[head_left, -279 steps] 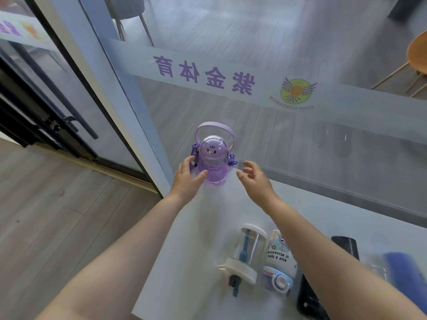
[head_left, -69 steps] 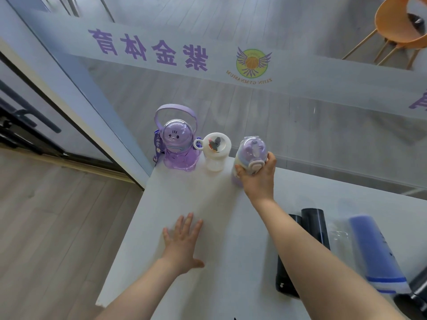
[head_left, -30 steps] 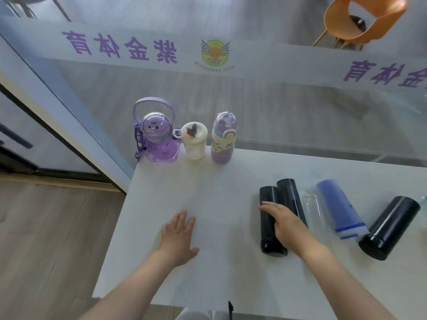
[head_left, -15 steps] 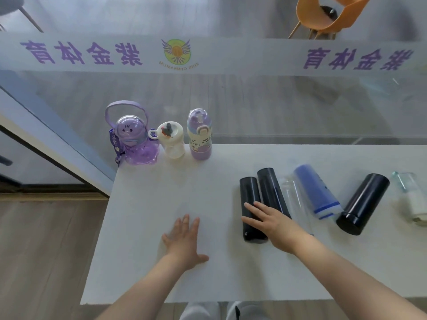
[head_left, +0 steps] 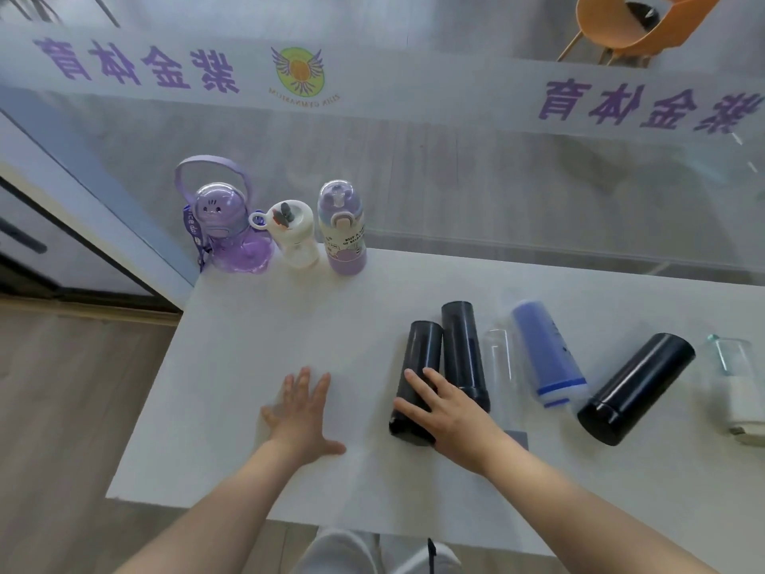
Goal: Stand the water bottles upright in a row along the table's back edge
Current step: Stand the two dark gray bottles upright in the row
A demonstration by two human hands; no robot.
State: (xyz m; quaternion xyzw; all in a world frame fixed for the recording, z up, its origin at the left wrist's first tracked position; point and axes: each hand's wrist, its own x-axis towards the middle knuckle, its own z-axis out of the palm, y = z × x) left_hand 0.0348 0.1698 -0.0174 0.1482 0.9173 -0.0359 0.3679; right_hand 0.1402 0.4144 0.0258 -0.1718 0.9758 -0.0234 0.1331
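Three bottles stand upright at the back left of the white table (head_left: 256, 350): a purple bottle with a loop handle (head_left: 225, 225), a small white one (head_left: 294, 234) and a tall lilac one (head_left: 341, 227). Several bottles lie on their sides to the right: two slim black ones (head_left: 418, 358) (head_left: 463, 345), a clear one (head_left: 501, 366), a blue one (head_left: 546, 354), a fat black one (head_left: 637, 387) and a clear-and-white one (head_left: 741, 387). My right hand (head_left: 451, 408) rests on the near ends of the two slim black bottles, fingers spread over the left one. My left hand (head_left: 302, 412) lies flat on the table, fingers apart.
A glass wall (head_left: 455, 167) with purple lettering runs right behind the table's back edge. An orange chair (head_left: 629, 22) stands beyond the glass. The table's left edge drops to wooden floor (head_left: 74, 408).
My right hand has left the lilac bottle standing in the row and come down onto the two slim black bottles. In the last half second its fingers settled further over the left one.
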